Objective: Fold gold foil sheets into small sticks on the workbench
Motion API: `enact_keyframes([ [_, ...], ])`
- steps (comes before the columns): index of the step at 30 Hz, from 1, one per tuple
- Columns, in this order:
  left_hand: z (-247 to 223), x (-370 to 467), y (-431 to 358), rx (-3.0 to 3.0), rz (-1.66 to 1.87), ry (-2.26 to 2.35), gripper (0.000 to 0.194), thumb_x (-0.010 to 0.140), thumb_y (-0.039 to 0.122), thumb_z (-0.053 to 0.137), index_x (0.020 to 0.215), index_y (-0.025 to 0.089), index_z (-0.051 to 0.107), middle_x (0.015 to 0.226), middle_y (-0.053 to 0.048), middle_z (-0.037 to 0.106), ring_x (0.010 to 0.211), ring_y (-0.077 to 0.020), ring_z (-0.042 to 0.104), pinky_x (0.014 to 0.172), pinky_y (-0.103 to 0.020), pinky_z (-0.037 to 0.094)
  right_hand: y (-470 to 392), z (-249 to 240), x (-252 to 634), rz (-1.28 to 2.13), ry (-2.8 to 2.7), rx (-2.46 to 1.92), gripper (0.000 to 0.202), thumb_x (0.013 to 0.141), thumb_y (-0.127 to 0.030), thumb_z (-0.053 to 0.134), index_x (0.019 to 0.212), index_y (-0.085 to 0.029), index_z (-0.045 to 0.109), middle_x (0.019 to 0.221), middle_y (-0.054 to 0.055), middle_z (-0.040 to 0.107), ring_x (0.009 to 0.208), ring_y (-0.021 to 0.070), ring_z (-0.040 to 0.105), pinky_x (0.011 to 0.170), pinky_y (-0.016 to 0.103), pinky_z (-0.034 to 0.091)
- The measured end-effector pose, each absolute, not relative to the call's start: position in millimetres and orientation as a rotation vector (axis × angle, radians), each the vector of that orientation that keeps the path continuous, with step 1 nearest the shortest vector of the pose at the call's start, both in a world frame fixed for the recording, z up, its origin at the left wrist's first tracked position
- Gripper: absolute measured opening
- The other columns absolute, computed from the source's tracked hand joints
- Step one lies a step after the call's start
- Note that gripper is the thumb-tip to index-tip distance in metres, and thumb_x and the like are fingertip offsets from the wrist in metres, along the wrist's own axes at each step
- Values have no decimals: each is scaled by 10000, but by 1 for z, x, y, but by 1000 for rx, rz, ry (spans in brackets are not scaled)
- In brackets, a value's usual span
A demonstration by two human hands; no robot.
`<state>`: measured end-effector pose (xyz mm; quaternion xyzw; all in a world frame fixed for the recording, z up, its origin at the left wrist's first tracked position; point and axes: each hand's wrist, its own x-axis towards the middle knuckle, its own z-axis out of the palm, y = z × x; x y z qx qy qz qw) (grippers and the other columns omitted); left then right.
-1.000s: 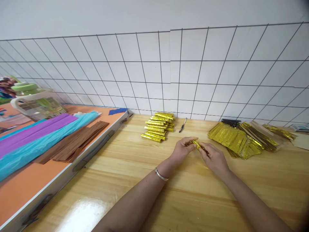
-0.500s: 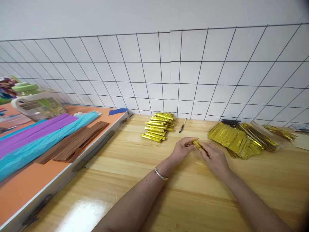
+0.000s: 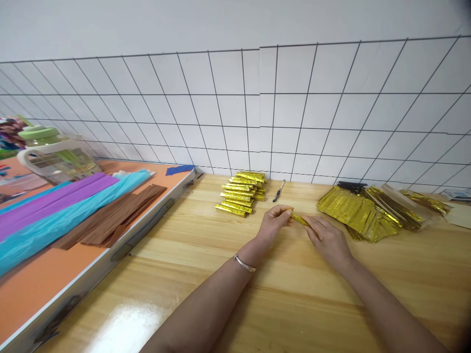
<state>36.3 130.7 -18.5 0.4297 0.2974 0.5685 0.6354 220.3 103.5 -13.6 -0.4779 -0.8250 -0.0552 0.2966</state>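
A narrow strip of folded gold foil paper [image 3: 300, 220] stretches between my two hands, just above the wooden table. My left hand [image 3: 274, 223] pinches its left end between thumb and fingers. At the strip's right end, my right hand [image 3: 328, 240] has its fingers closed on the foil. Beyond my left hand lies a stack of folded gold foil strips [image 3: 241, 193], laid side by side and overlapping. To the right of my right hand, flat gold foil sheets [image 3: 355, 213] are fanned out in a pile.
A pen [image 3: 278, 191] lies between the foil piles, near the tiled wall [image 3: 235, 108]. More foil in a clear bag [image 3: 401, 208] sits at right. On the orange surface [image 3: 47, 289] at left are brown crepe paper [image 3: 114, 215], blue and purple strips, and a green-lidded jug [image 3: 55, 152].
My left hand has shifted slightly left along the foil strip, so more of the strip shows between my hands. My right hand has barely moved.
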Motion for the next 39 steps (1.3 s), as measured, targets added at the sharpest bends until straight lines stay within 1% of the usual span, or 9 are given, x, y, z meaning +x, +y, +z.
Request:
enact_keyframes([
  [6,-21,34,132,858,1310,634,268,734,327,699,905,130,637,807,-40,614,693,-115,593,725,-292,497,107,-4,226,-113,-2090,-1203,381,874,-293,497,1253,-262,519,1149,56,616,1052,229,562,947,404,435],
  [9,-21,30,135,781,1348,613,271,757,325,679,957,152,619,803,-21,594,733,-107,596,766,-290,498,107,4,227,-26,-1869,-1252,485,841,-347,554,1305,-254,452,1200,70,575,1086,241,538,957,422,426],
  [12,-20,30,134,743,1364,589,299,761,306,676,1020,175,603,802,-8,583,747,-101,600,776,-277,498,105,9,224,212,-1714,-1295,606,824,-384,571,1370,-258,338,1241,82,541,952,214,597,853,393,497],
  [15,-18,33,131,742,1335,568,355,770,295,666,1097,183,588,822,-14,588,744,-103,601,770,-279,502,102,9,222,391,-1653,-1275,634,839,-388,546,1396,-257,272,1260,96,519,847,184,614,780,366,525],
  [18,-17,38,125,762,1283,564,359,790,295,643,1123,175,584,840,-27,590,750,-107,597,761,-277,505,101,7,221,392,-1631,-1248,612,844,-379,533,1389,-250,286,1252,102,517,915,197,595,803,368,513],
  [22,-15,44,118,790,1218,554,310,789,320,646,1050,157,602,864,-47,601,753,-119,599,674,-244,507,101,9,222,381,-1620,-1241,583,846,-352,525,1378,-246,309,1228,105,524,953,206,577,809,372,505],
  [28,-14,51,112,709,1210,562,283,768,288,683,1003,156,595,884,-39,607,745,-99,606,651,-200,510,98,12,219,476,-1480,-1163,528,829,-336,552,1311,-248,356,1242,113,518,872,188,602,762,365,521],
  [33,-16,52,111,681,1242,584,285,783,274,674,1032,167,584,887,-38,612,792,-108,620,707,-214,529,101,8,219,575,-1307,-1124,409,813,-356,586,1173,-236,433,962,59,623,817,191,615,719,352,521],
  [39,-18,52,110,685,1252,596,310,766,280,693,1034,168,584,923,-41,628,817,-117,636,722,-222,533,102,8,222,676,-1244,-1069,308,802,-398,594,1035,-225,491,866,29,633,780,189,625,704,348,520],
])
